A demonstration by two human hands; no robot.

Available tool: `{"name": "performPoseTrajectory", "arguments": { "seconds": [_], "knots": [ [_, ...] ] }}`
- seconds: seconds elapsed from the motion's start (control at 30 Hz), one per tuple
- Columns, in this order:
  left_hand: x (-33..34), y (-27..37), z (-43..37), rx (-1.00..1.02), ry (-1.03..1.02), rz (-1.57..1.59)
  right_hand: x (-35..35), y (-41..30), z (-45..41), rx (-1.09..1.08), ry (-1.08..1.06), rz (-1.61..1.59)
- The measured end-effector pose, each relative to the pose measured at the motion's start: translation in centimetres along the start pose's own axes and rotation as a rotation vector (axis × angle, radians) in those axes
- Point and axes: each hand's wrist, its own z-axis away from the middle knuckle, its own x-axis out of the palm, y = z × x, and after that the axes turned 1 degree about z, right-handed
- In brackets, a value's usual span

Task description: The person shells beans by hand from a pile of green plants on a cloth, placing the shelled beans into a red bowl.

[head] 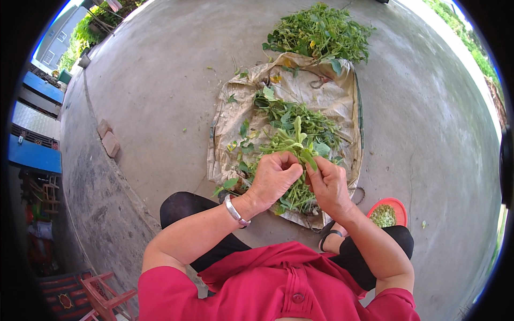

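Observation:
My left hand (277, 178), with a silver bangle at the wrist, is closed on a green bean stalk (298, 138) with leaves and pods at its top. Close beside it, my right hand (331, 184) pinches a flat green pod (309, 159) between thumb and fingers. Both hands hang above a flattened woven sack (233, 132). Cut bean plants (305, 120) lie across the sack under and beyond my hands. My fingers hide part of the stalk.
A bigger heap of bean plants (321, 32) lies past the sack's far edge. By my right knee stands a red plastic basin (399, 208) holding small green pieces (383, 216). Bricks (109, 140) lie on the concrete at left; a red wooden stool (106, 295) stands at lower left.

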Motion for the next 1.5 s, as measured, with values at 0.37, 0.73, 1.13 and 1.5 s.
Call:
{"name": "performPoseTrajectory", "arguments": {
  "seconds": [0.37, 0.73, 1.13, 1.5],
  "knots": [
    [-0.7, 0.3, -0.1, -0.082, -0.056, 0.029, -1.0, 0.0, -0.8, 0.388, -0.268, -0.518],
    [-0.3, -0.6, 0.2, -0.023, -0.050, -0.091, 0.2, -0.3, -0.6, 0.367, -0.170, -0.511],
    [-0.1, -1.3, 0.2, -0.006, 0.033, -0.067, 1.3, 0.3, 0.0, 0.389, -0.050, -0.606],
    [0.3, -1.0, 0.0, 0.040, 0.002, -0.203, 0.2, 0.3, 0.0, 0.565, -0.097, -0.684]
  ]
}}
